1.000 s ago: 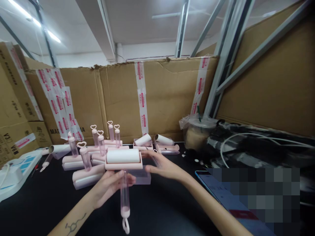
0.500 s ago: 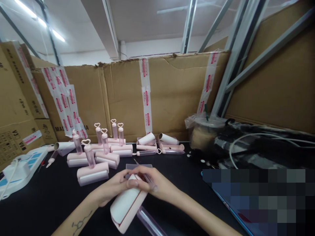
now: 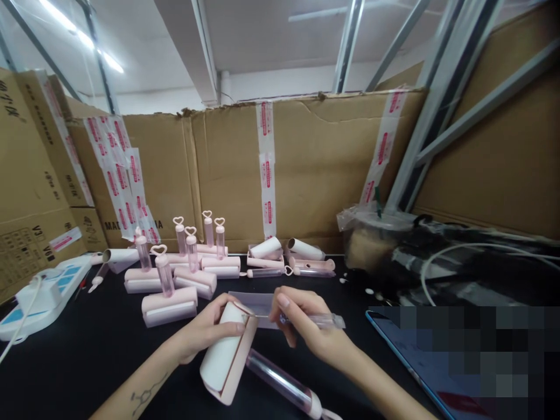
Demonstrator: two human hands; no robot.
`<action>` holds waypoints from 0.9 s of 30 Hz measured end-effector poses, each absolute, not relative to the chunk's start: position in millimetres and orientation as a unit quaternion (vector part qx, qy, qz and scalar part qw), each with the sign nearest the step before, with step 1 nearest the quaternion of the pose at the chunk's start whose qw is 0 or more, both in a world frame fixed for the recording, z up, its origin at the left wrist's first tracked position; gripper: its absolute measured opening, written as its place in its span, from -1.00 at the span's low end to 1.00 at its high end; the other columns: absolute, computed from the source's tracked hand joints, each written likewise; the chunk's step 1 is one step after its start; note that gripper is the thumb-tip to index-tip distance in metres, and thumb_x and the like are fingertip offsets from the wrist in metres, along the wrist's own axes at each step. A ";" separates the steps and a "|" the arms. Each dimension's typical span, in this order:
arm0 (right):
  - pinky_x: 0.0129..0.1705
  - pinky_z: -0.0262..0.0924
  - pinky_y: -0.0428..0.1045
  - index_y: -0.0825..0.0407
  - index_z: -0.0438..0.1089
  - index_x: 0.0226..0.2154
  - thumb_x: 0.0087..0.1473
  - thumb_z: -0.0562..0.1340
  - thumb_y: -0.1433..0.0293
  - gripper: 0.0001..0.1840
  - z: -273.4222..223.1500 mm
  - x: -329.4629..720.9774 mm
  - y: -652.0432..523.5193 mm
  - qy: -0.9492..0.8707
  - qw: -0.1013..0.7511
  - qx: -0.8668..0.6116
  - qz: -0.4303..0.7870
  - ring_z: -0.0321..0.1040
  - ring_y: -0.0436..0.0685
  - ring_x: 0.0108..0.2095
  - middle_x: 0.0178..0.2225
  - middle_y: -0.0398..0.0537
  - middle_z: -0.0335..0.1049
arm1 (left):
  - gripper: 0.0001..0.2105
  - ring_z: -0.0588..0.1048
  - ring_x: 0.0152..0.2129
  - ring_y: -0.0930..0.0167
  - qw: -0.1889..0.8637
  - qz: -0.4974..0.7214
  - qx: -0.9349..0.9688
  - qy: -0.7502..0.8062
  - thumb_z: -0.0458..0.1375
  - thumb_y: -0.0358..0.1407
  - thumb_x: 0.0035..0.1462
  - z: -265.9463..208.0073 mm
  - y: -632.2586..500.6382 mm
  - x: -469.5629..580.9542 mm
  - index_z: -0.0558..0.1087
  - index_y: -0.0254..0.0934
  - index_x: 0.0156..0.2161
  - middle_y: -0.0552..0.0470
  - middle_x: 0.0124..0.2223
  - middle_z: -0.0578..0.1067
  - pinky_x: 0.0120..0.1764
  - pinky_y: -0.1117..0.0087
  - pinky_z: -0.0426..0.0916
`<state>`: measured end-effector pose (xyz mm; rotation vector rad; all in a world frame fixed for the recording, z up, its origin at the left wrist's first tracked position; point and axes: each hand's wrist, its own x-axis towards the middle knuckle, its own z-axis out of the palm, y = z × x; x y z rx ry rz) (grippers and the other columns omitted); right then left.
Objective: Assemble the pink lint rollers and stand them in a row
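My left hand [image 3: 214,326] grips a pink lint roller [image 3: 238,367] with a white paper roll, tilted over the table. The fingers of my right hand [image 3: 308,321] close on a thin screwdriver [image 3: 328,321] with a clear handle. Its shaft points left, and the tip is at the upper end of the roller; whether it touches is hard to tell. Below the hands, a clear tube handle [image 3: 284,379] with a pink end slants down from the roller. Behind them lies a clear plastic cover [image 3: 258,303], partly hidden by my right hand.
Several lint rollers [image 3: 170,306] with heart-topped handles stand at the left. Loose roller parts [image 3: 266,256] lie at the back. A power strip [image 3: 65,286] is far left, a blue-edged tablet [image 3: 406,361] right, and a drink cup [image 3: 367,239] with black bags behind it.
My right hand has moved right, off the lint roller, and the screwdriver has swung level with its tip toward the roller. My left hand still holds the roller. The view has shifted slightly.
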<state>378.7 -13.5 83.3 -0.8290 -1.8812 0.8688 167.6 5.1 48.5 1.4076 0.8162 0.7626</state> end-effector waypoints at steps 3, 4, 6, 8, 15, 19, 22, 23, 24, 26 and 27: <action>-0.68 0.01 -0.16 0.08 0.28 -0.55 0.16 -0.04 0.12 -0.53 82.9 378.6 -13.7 -0.765 0.442 -0.336 0.326 0.17 -0.09 -0.76 -0.67 -0.23 0.13 | -0.62 0.36 -0.41 0.44 0.629 0.325 0.612 0.353 0.23 -0.21 -0.08 49.6 5.4 167.1 0.26 -0.23 -0.15 0.09 -0.32 0.35 -0.36 0.46 0.23; -0.68 0.01 -0.16 0.08 0.27 -0.55 0.18 -0.05 0.14 -0.54 83.5 378.9 -13.6 -0.772 0.440 -0.336 0.313 0.16 -0.10 -0.76 -0.67 -0.23 0.13 | -0.62 0.35 -0.41 0.44 0.633 0.321 0.612 0.349 0.23 -0.21 -0.08 49.3 5.4 167.3 0.25 -0.23 -0.14 0.10 -0.32 0.35 -0.35 0.46 0.23; -0.65 0.04 -0.16 0.06 0.26 -0.54 0.20 -0.07 0.21 -0.58 84.9 378.4 -14.1 -0.801 0.420 -0.335 0.263 0.15 -0.10 -0.74 -0.66 -0.23 0.14 | -0.63 0.34 -0.40 0.44 0.625 0.320 0.620 0.350 0.23 -0.22 -0.08 47.0 5.3 168.5 0.26 -0.24 -0.15 0.10 -0.32 0.34 -0.35 0.46 0.22; -0.60 0.04 -0.15 0.05 0.25 -0.53 0.20 -0.07 0.29 -0.63 85.5 375.5 -15.9 -0.848 0.384 -0.323 0.172 0.15 -0.08 -0.68 -0.64 -0.21 0.16 | -0.67 0.34 -0.39 0.43 0.605 0.335 0.626 0.362 0.19 -0.20 -0.04 42.9 4.8 170.9 0.27 -0.24 -0.16 0.10 -0.32 0.34 -0.33 0.46 0.21; -0.61 -0.04 -0.15 0.03 0.23 -0.49 0.16 -0.03 0.45 -0.76 70.2 356.3 -26.0 -0.916 0.273 -0.276 -0.099 0.10 -0.08 -0.65 -0.55 -0.17 0.23 | -0.80 0.28 -0.42 0.43 0.519 0.437 0.629 0.379 0.00 -0.16 0.11 36.0 2.0 177.5 0.29 -0.27 -0.31 0.12 -0.42 0.28 -0.31 0.47 0.16; -0.66 -0.11 -0.12 0.02 0.20 -0.55 0.16 -0.02 0.44 -0.72 58.0 349.0 -28.9 -0.901 0.296 -0.268 -0.170 0.06 -0.07 -0.69 -0.57 -0.17 0.23 | -0.80 0.28 -0.40 0.41 0.445 0.463 0.666 0.379 0.01 -0.16 0.11 39.1 2.4 175.5 0.29 -0.26 -0.29 0.11 -0.40 0.28 -0.29 0.46 0.17; -0.66 -0.12 -0.10 0.02 0.19 -0.58 0.14 -0.01 0.45 -0.71 52.2 346.4 -28.9 -0.891 0.315 -0.261 -0.198 0.06 -0.06 -0.69 -0.57 -0.14 0.24 | -0.78 0.29 -0.40 0.40 0.420 0.471 0.675 0.383 0.02 -0.13 0.10 38.2 3.8 174.3 0.29 -0.26 -0.28 0.09 -0.39 0.30 -0.30 0.45 0.19; -0.66 -0.10 -0.10 0.02 0.19 -0.59 0.14 0.00 0.45 -0.71 51.2 345.8 -28.6 -0.889 0.319 -0.258 -0.201 0.06 -0.06 -0.69 -0.57 -0.14 0.24 | -0.78 0.29 -0.41 0.40 0.415 0.474 0.674 0.386 0.03 -0.13 0.10 37.4 4.2 174.1 0.29 -0.26 -0.28 0.09 -0.39 0.30 -0.30 0.45 0.19; -0.66 -0.09 -0.10 0.02 0.19 -0.59 0.14 0.00 0.45 -0.71 50.7 345.2 -28.4 -0.888 0.323 -0.257 -0.203 0.06 -0.06 -0.69 -0.58 -0.14 0.23 | -0.78 0.28 -0.41 0.40 0.409 0.477 0.674 0.389 0.03 -0.13 0.09 36.8 4.5 174.1 0.28 -0.25 -0.28 0.09 -0.39 0.29 -0.31 0.45 0.20; -0.66 -0.08 -0.10 0.02 0.18 -0.60 0.14 0.00 0.45 -0.70 50.5 343.3 -28.7 -0.885 0.330 -0.257 -0.204 0.07 -0.06 -0.69 -0.58 -0.14 0.23 | -0.78 0.28 -0.42 0.40 0.398 0.485 0.671 0.396 0.04 -0.12 0.08 35.9 4.2 174.5 0.27 -0.25 -0.29 0.09 -0.39 0.29 -0.32 0.45 0.20; -0.66 -0.08 -0.10 0.02 0.19 -0.61 0.14 0.00 0.45 -0.69 50.7 341.9 -29.4 -0.883 0.333 -0.259 -0.206 0.07 -0.06 -0.70 -0.59 -0.14 0.23 | -0.78 0.28 -0.42 0.40 0.396 0.487 0.669 0.398 0.05 -0.12 0.08 35.8 3.7 175.0 0.27 -0.24 -0.29 0.09 -0.40 0.28 -0.33 0.45 0.20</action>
